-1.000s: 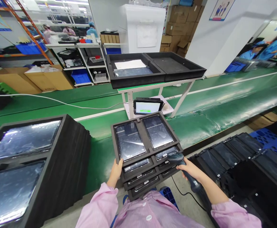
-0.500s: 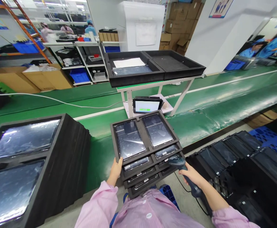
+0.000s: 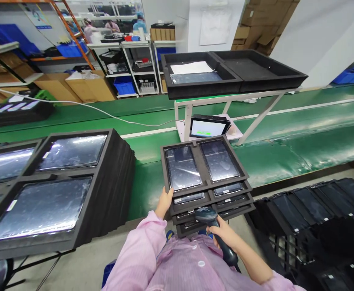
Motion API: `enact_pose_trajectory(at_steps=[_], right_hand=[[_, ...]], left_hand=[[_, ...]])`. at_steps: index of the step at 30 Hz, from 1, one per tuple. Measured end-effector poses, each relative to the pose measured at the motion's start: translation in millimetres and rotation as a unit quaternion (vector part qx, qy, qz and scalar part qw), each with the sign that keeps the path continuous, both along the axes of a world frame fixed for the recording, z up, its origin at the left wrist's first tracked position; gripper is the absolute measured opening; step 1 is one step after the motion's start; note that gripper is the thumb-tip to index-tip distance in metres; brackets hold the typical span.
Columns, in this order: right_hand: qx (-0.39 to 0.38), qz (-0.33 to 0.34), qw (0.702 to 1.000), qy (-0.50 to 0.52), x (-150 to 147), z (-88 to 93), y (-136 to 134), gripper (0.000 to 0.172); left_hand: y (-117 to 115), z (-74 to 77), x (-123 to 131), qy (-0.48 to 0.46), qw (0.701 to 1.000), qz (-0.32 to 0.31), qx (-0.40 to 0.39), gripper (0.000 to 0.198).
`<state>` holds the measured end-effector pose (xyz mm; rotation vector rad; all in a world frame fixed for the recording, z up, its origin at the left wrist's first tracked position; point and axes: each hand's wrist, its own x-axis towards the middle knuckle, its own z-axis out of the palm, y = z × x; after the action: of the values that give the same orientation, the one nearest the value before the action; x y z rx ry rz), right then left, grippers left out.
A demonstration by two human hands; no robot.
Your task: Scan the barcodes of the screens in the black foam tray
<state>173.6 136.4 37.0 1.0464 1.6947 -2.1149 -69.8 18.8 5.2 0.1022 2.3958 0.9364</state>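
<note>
Several black foam trays (image 3: 199, 165) are fanned in a stepped stack before me, each with dark flat screen panels in film, such as the left panel (image 3: 183, 167) of the top tray. My left hand (image 3: 164, 202) grips the stack's left edge, thumb on top and the other fingers mostly hidden. A dark handheld barcode scanner (image 3: 206, 215) is in my right hand (image 3: 225, 233), fingers wrapped around its handle. Its head is over the front of the lower trays, near their middle, covering part of them. Whether it touches them I cannot tell.
A tall stack of foam trays (image 3: 113, 194) with panels stands at left. More panels in dark trays (image 3: 313, 208) lie at right. Beyond the green surface (image 3: 286, 157), a small stand (image 3: 189, 121) carries two foam trays (image 3: 240, 87) above a lit display (image 3: 208, 128).
My right hand has moved the scanner leftward along the front of the stack, from its right side to near the middle. My left hand keeps its grip. The view has turned left.
</note>
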Motion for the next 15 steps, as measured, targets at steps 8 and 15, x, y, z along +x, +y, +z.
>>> enact_pose_trajectory(at_steps=[8, 15], right_hand=[[0.004, -0.004, 1.000, -0.015, -8, -0.4, -10, 0.048], [0.018, -0.029, 0.999, -0.015, -7, 8.8, -18, 0.052]], left_hand=[[-1, -5.3, 0, -0.021, 1.000, -0.015, 0.012, 0.042], [-1, -6.8, 0, -0.017, 1.000, -0.021, 0.015, 0.042]])
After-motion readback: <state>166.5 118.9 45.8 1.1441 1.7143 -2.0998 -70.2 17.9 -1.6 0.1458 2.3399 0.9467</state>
